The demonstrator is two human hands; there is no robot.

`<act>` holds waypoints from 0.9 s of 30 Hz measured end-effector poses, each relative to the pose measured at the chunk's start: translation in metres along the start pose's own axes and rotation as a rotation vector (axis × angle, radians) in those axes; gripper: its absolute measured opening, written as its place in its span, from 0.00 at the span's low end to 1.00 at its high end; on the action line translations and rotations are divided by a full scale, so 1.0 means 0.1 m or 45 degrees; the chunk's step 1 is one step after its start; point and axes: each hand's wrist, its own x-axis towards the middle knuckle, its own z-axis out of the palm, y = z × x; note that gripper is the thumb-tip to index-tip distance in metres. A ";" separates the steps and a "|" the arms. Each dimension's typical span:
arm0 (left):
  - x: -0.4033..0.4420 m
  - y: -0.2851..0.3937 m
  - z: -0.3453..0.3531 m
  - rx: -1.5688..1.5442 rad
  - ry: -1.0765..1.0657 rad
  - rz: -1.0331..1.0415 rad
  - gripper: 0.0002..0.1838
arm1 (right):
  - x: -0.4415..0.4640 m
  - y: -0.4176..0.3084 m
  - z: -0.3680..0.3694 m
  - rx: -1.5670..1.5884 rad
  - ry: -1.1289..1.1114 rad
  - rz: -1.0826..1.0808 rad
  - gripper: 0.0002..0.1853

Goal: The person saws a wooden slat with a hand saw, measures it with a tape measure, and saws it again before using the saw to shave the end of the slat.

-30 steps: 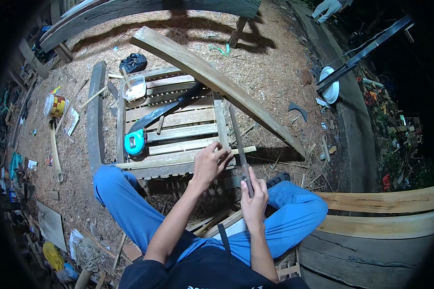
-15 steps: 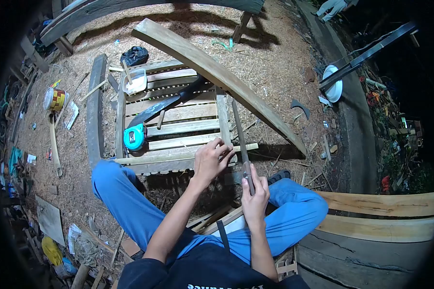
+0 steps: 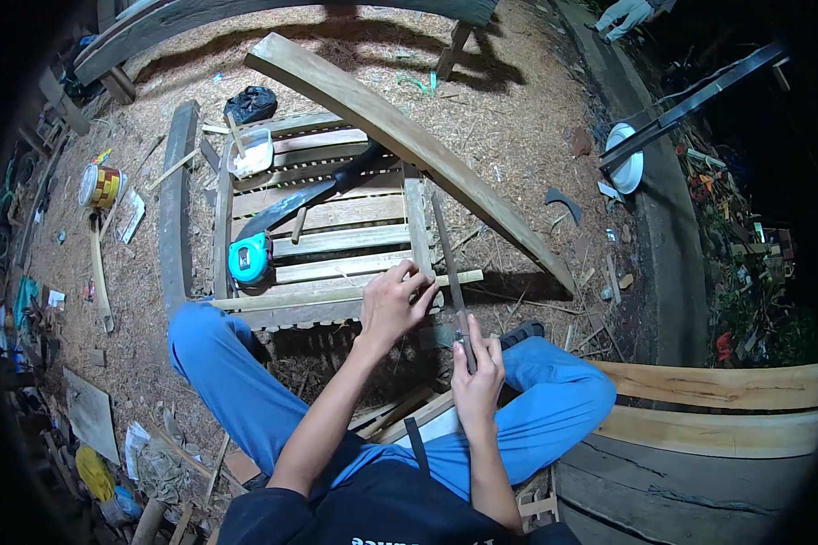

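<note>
My left hand (image 3: 393, 304) is closed on a long thin wooden strip (image 3: 318, 295), near its right end. The strip lies across the near edge of a slatted wooden frame (image 3: 418, 213). My right hand (image 3: 479, 371) is wrapped around the brown handle of a long narrow-bladed tool (image 3: 448, 259). Its blade points away from me and crosses the strip just right of my left fingers; whether it touches the strip I cannot tell. On the slats lie a turquoise tape measure (image 3: 249, 259), a large dark-bladed knife (image 3: 300, 202) and a short wooden stick (image 3: 299, 225).
A thick wooden beam (image 3: 400, 136) slants across the frame's far right corner. A plastic tub (image 3: 253, 156) and a black bag (image 3: 251, 104) sit at the back. Planks (image 3: 718, 431) lie to my right. A patterned bucket (image 3: 102, 187) stands left. Another person (image 3: 623, 18) is far off, upper right.
The view has shifted very slightly. The tool in my right hand has drawn a little toward me; my left hand keeps its place on the strip.
</note>
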 end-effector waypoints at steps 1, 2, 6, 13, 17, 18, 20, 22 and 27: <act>0.00 0.00 -0.01 -0.003 -0.008 -0.009 0.10 | -0.01 0.01 -0.01 0.000 0.001 0.002 0.29; 0.00 0.01 -0.02 -0.002 -0.009 -0.007 0.10 | -0.02 0.01 -0.02 -0.004 0.004 -0.003 0.29; 0.04 0.03 -0.04 0.036 0.081 0.060 0.09 | -0.09 -0.01 -0.08 -0.010 -0.008 0.011 0.30; 0.02 0.00 -0.02 0.027 0.008 0.024 0.10 | -0.05 -0.06 -0.08 0.062 -0.009 0.076 0.30; 0.01 0.01 -0.02 0.031 0.018 0.027 0.10 | -0.22 -0.04 -0.10 -0.023 0.015 0.061 0.30; 0.01 0.02 -0.02 0.031 0.003 0.026 0.10 | -0.18 -0.05 -0.09 -0.030 0.012 0.074 0.30; -0.01 0.03 -0.03 0.052 -0.031 0.012 0.10 | -0.05 -0.11 -0.03 0.030 0.033 0.089 0.30; 0.01 0.01 -0.03 0.011 -0.012 0.010 0.10 | 0.00 -0.11 -0.03 0.033 0.006 0.093 0.30; 0.01 0.02 0.00 0.030 0.008 -0.001 0.10 | -0.10 -0.02 -0.10 -0.017 -0.016 0.048 0.29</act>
